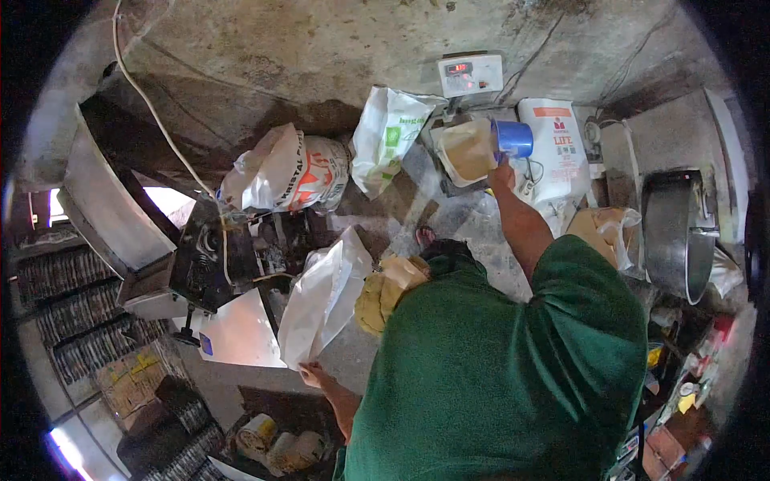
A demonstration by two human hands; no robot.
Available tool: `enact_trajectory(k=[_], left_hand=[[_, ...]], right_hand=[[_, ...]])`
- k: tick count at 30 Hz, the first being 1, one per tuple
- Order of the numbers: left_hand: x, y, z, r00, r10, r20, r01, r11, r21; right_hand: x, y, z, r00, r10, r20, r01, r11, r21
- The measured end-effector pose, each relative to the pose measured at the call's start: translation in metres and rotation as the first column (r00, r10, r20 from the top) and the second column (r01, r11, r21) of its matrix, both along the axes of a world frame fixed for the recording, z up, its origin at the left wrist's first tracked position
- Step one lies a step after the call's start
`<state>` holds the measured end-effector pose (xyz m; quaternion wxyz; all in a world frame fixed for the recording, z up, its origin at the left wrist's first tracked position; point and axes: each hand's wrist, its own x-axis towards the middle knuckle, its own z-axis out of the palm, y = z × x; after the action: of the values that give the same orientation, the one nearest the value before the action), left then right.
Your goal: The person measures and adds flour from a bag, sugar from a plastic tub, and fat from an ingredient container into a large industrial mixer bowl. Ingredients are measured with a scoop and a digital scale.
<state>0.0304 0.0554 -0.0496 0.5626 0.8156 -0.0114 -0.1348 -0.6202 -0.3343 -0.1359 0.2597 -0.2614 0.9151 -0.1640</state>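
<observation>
My right hand [502,177] is closed around the handle of a blue plastic jug [513,139], which is tilted beside a pale tub [464,152]. The tub holds something light beige and stands on a scale, whose lit display [471,74] is just behind it. My left hand [314,374] is closed at the lower edge of a white sack [325,305], with fingers pinched near its corner. The sack leans out to the left of my body. The jug's inside is hidden from this angle.
Printed sacks [317,172] and a white-green bag [391,138] stand along the wall. A "LIFE" sack [553,152] sits right of the jug. A large metal pot [680,236] is at far right; machinery [204,252] with a hanging cable stands left.
</observation>
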Motion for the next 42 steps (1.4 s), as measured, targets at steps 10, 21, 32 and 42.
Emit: enact_trajectory(k=[10,21,32,42], left_hand=[[0.011,0.022,-0.006,0.993,-0.042,0.115,-0.002,0.931,0.364],[0.008,0.003,-0.005,0.988,0.068,0.137,-0.112,0.931,0.347],[0.015,0.001,-0.028,0.987,0.084,0.136,-0.113,0.970,0.218],[0.005,0.002,-0.027,0.985,0.101,0.137,-0.132,0.961,0.243]], right_hand=[[0.003,0.003,0.005,0.983,0.137,-0.122,-0.137,0.991,0.011],[-0.007,-0.002,0.012,0.964,0.193,-0.183,-0.181,0.980,0.079],[-0.009,-0.008,0.001,0.994,-0.020,-0.108,-0.004,0.974,-0.225],[-0.002,0.022,-0.001,0.990,-0.140,0.018,0.139,0.946,-0.293]])
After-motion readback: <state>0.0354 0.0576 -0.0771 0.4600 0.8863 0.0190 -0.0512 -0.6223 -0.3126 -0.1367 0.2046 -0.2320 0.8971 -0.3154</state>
